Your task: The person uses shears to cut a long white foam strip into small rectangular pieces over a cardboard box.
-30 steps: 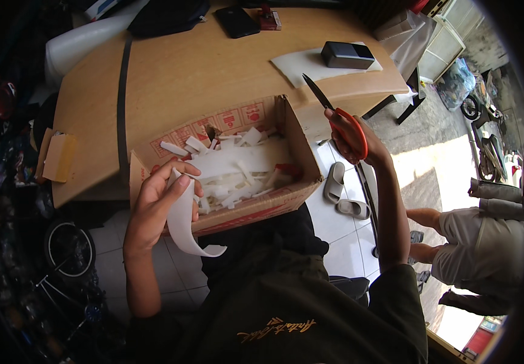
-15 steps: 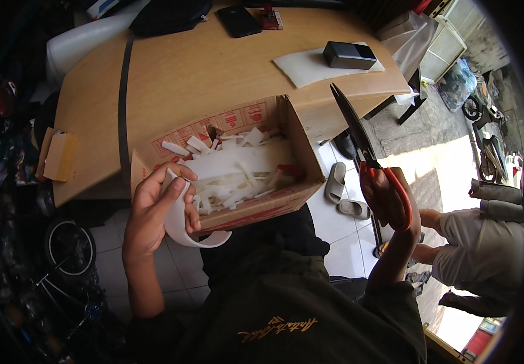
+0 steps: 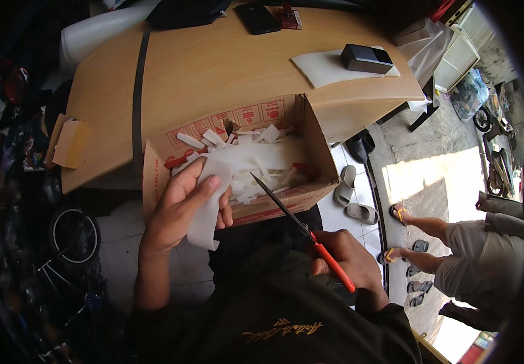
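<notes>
My left hand point(image 3: 190, 203) pinches a white flexible strip point(image 3: 204, 225) between thumb and fingers, and the strip's lower end hangs down. Red-handled scissors point(image 3: 328, 261) are gripped in my right hand point(image 3: 350, 258), their dark blades pointing up and left toward the strip without touching it. From this angle the blades look edge-on and close together. Beyond both hands stands an open cardboard box point(image 3: 286, 197), holding many white offcuts point(image 3: 268, 134) and a larger white sheet piece point(image 3: 243, 153). A few red bits lie among them.
Behind the box is a wooden table point(image 3: 213, 67) with a black phone point(image 3: 257, 19), a dark grey block-shaped device point(image 3: 367, 59) on a white sheet point(image 3: 316, 68), and a small open carton point(image 3: 68, 142). Grey slippers point(image 3: 362, 213) lie on the tiles. A person point(image 3: 474, 255) stands at the right.
My right hand has come down and left, swinging the scissors from upright at the right to near the strip. My left hand has turned the strip so its flat face shows.
</notes>
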`<state>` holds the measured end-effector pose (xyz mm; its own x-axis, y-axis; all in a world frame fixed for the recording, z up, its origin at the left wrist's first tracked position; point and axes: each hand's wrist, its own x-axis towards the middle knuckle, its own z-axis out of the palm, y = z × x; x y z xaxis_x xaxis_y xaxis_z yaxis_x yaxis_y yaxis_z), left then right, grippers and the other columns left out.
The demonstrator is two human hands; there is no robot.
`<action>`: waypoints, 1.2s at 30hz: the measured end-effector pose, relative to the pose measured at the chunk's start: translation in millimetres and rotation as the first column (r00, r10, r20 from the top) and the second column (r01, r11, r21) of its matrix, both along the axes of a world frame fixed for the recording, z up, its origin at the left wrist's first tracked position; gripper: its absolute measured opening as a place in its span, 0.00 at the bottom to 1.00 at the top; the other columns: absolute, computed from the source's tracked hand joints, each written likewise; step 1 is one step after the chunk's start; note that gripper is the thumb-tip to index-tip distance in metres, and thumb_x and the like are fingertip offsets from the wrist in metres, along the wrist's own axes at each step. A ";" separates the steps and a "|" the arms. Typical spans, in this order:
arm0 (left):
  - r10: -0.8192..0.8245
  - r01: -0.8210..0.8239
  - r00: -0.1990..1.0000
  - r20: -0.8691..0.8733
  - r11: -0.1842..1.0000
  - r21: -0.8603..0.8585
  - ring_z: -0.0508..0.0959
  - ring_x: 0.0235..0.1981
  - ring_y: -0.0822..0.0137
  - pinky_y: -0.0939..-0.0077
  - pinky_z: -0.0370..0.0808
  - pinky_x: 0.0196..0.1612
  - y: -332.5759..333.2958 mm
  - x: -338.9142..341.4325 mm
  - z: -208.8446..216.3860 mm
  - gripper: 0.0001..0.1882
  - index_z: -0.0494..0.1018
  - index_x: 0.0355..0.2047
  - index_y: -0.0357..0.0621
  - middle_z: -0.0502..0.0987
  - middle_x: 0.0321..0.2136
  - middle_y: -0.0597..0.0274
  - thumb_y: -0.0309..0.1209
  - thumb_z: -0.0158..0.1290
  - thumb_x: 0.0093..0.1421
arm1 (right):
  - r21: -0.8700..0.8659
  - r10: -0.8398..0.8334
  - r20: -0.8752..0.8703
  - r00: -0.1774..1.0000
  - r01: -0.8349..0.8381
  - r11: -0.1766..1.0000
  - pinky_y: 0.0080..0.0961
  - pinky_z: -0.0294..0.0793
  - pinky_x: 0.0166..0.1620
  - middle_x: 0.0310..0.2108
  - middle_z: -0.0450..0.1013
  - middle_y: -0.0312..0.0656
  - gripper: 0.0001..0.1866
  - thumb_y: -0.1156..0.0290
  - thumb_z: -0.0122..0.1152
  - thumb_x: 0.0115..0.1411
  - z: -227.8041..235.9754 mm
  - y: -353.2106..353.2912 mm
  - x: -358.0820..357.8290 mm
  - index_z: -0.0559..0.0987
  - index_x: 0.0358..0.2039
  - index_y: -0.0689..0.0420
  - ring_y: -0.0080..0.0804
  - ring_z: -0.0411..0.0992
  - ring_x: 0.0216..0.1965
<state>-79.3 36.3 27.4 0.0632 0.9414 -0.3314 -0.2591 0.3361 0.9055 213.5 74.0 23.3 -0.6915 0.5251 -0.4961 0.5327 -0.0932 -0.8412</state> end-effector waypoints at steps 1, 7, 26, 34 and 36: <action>-0.005 0.005 1.000 -0.011 1.000 0.004 0.77 0.22 0.71 0.82 0.75 0.25 1.3 1.6 0.1 0.14 0.63 0.46 0.35 0.70 0.26 0.62 0.35 0.41 0.69 | 0.022 0.021 0.026 0.999 -0.022 1.000 0.37 0.63 0.28 0.16 0.66 0.49 0.37 0.34 0.62 0.47 3.0 0.5 -1.7 0.74 0.29 0.63 0.46 0.65 0.21; 0.017 -0.017 1.000 -0.013 0.999 -0.038 0.75 0.15 0.72 0.83 0.71 0.17 4.9 8.1 -0.5 0.12 0.67 0.39 0.33 0.73 0.22 0.59 0.33 0.47 0.66 | 0.157 0.048 0.158 0.986 -0.073 0.985 0.39 0.61 0.27 0.14 0.64 0.50 0.39 0.33 0.62 0.45 11.4 3.3 -13.3 0.75 0.30 0.64 0.51 0.64 0.20; -0.049 0.046 0.995 -0.087 0.998 -0.033 0.66 0.10 0.81 0.88 0.58 0.13 4.6 6.3 -5.3 0.14 0.71 0.42 0.29 0.77 0.22 0.57 0.31 0.50 0.65 | 0.219 0.035 0.152 0.988 -0.068 0.973 0.36 0.64 0.25 0.13 0.65 0.49 0.35 0.37 0.65 0.46 18.1 7.8 -31.1 0.76 0.27 0.63 0.50 0.68 0.19; -0.067 0.063 0.993 -0.093 0.997 -0.048 0.66 0.10 0.80 0.87 0.58 0.12 7.5 7.4 -4.3 0.13 0.71 0.39 0.28 0.76 0.22 0.56 0.31 0.50 0.65 | 0.194 0.021 0.138 0.990 -0.048 0.980 0.36 0.63 0.25 0.13 0.65 0.49 0.33 0.40 0.65 0.48 22.3 9.3 -34.4 0.76 0.27 0.64 0.48 0.66 0.19; -0.076 0.071 0.992 -0.097 0.996 -0.052 0.64 0.09 0.80 0.87 0.58 0.12 8.2 8.6 -4.0 0.13 0.71 0.39 0.28 0.76 0.21 0.55 0.30 0.49 0.64 | 0.179 -0.022 0.124 0.992 -0.001 0.984 0.35 0.56 0.22 0.11 0.61 0.48 0.34 0.40 0.69 0.44 18.9 8.3 -34.5 0.76 0.27 0.66 0.40 0.59 0.13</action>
